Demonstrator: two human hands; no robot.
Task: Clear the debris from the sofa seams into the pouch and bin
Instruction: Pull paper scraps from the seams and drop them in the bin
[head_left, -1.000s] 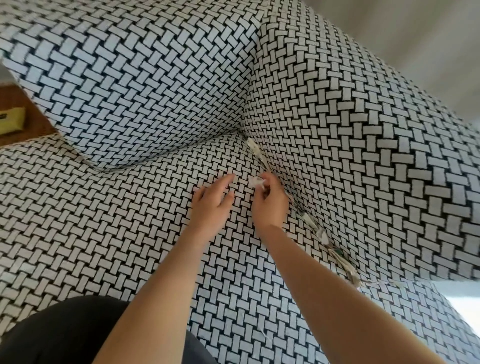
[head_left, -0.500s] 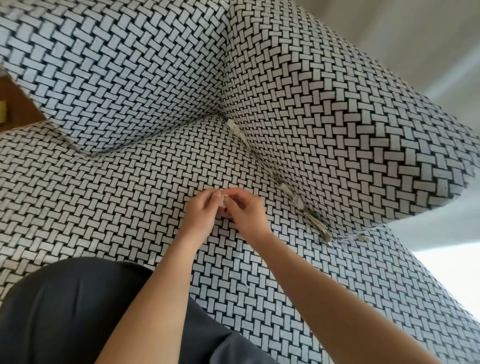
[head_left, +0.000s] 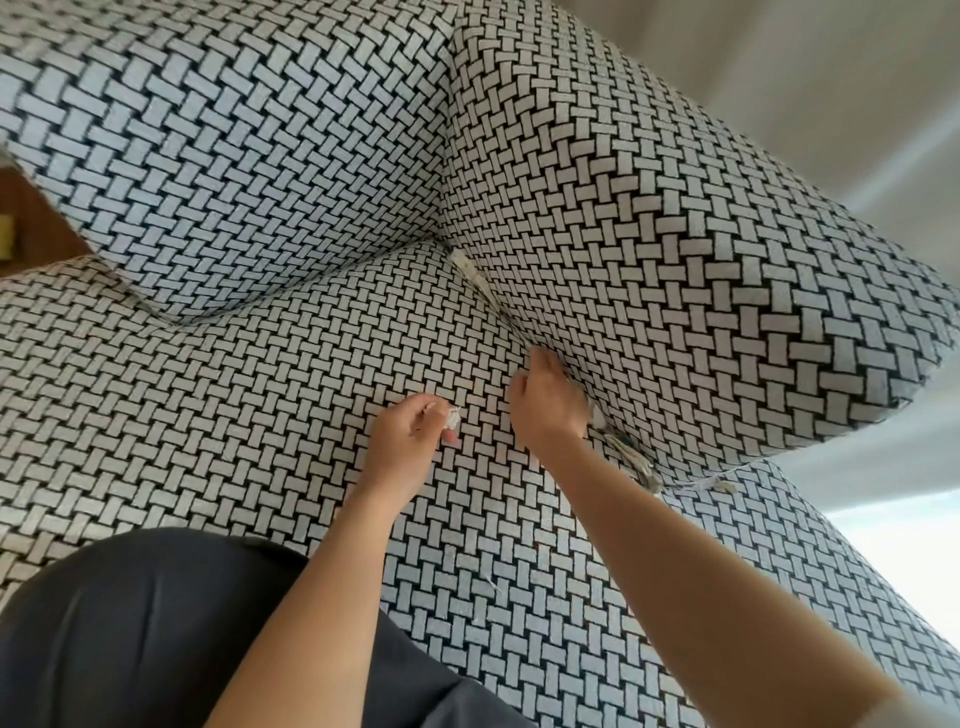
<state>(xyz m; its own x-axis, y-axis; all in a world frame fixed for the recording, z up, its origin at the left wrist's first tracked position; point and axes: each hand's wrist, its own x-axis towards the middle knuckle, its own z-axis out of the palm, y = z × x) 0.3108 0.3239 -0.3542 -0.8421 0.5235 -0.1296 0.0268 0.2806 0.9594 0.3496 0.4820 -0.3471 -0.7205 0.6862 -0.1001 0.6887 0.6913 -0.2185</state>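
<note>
A sofa in black-and-white basket-weave fabric fills the view, its seat cushion (head_left: 218, 395) below and the right armrest (head_left: 675, 249) above it. My left hand (head_left: 408, 441) rests on the seat, shut on a small white scrap of debris (head_left: 451, 417). My right hand (head_left: 545, 402) reaches into the seam between seat and armrest, fingertips hidden in the crease. More pale debris lies in that seam: a strip (head_left: 470, 270) near the back corner and a tangle of threads (head_left: 636, 460) at the front end. No pouch or bin is in view.
The back cushion (head_left: 234, 156) rises at upper left. My dark trouser leg (head_left: 156, 634) is at the bottom left. A wooden surface (head_left: 36, 228) with a yellow object shows at the left edge. A loose thread (head_left: 492, 584) lies on the seat.
The white scrap passed from my right hand to my left hand. My right hand then moved right, into the armrest seam, while the left hand stayed on the seat.
</note>
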